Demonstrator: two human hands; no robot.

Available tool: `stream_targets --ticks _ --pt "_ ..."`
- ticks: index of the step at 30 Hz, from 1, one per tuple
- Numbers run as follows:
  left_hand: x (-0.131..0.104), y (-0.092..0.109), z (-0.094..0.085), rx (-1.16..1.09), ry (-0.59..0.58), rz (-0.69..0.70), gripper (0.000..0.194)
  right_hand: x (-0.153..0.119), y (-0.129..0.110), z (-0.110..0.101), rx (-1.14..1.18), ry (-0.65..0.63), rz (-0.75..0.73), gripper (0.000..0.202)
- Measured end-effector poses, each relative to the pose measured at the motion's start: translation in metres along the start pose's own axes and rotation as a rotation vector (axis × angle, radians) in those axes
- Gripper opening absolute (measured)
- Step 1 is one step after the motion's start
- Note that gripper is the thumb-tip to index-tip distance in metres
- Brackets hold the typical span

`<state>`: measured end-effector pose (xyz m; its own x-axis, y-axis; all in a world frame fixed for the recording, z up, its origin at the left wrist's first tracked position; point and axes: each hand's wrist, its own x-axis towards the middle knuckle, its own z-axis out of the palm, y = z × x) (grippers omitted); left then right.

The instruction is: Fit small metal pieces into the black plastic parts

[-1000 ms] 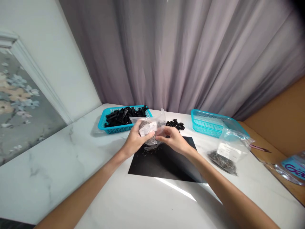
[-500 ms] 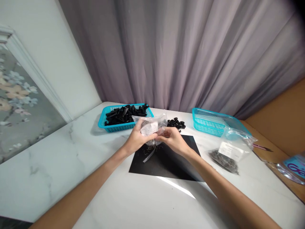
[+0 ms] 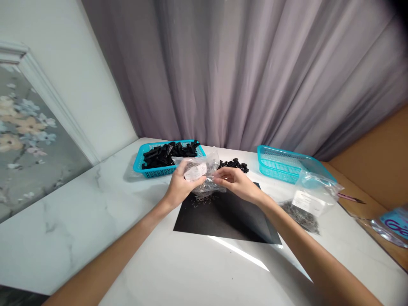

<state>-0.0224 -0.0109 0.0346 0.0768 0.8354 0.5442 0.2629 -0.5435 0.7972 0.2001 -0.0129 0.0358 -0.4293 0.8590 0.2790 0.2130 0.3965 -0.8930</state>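
Note:
Both my hands hold a clear plastic bag (image 3: 206,185) with a white label, full of small metal pieces, over a black mat (image 3: 223,221). My left hand (image 3: 181,183) is closed round the bag's left side, thumb across the front below the label. The fingers of my right hand (image 3: 234,182) pinch the bag's right edge. Small metal bits (image 3: 204,200) lie scattered on the mat under the bag; their exact shape is too small to tell. Behind the right hand is a pile of small black parts (image 3: 234,165).
A blue basket (image 3: 153,171) of black plastic pieces stands at the back left. At the back right is another blue basket (image 3: 274,170). A second labelled bag (image 3: 307,204) of dark small pieces lies before it, near a pink-handled tool (image 3: 350,197) and a plastic package (image 3: 393,225).
The bag has shifted slightly left and tilted. My right hand has moved a little right along its edge. The clear strip that hung over the mat no longer shows there.

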Motion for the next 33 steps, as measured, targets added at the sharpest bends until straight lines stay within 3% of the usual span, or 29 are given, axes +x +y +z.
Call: stream_targets --ticks 5,9,15,19,23,29,33 --pt "-0.002 0.003 0.003 -0.105 0.028 -0.044 0.046 -0.004 0.008 0.020 -0.092 0.118 0.051 0.061" --pt "-0.002 0.002 0.003 -0.142 0.059 -0.060 0.049 -0.003 0.017 0.033 0.122 0.124 0.179 0.053" --pt "-0.004 0.004 0.002 -0.085 0.112 -0.048 0.047 -0.006 0.003 0.017 0.267 -0.001 0.270 0.036" --pt "-0.004 0.007 0.003 -0.098 0.162 -0.079 0.048 -0.009 -0.009 0.012 0.315 0.057 0.377 0.026" --pt "-0.004 0.006 0.005 -0.240 0.170 -0.177 0.055 -0.009 -0.008 0.015 0.394 0.076 0.350 0.021" --pt "-0.002 0.012 0.006 -0.442 0.180 -0.318 0.061 -0.007 0.015 0.021 0.177 0.207 0.285 0.019" --pt "-0.003 0.021 0.006 -0.505 0.172 -0.385 0.059 -0.005 0.021 0.034 0.146 0.140 0.274 0.022"
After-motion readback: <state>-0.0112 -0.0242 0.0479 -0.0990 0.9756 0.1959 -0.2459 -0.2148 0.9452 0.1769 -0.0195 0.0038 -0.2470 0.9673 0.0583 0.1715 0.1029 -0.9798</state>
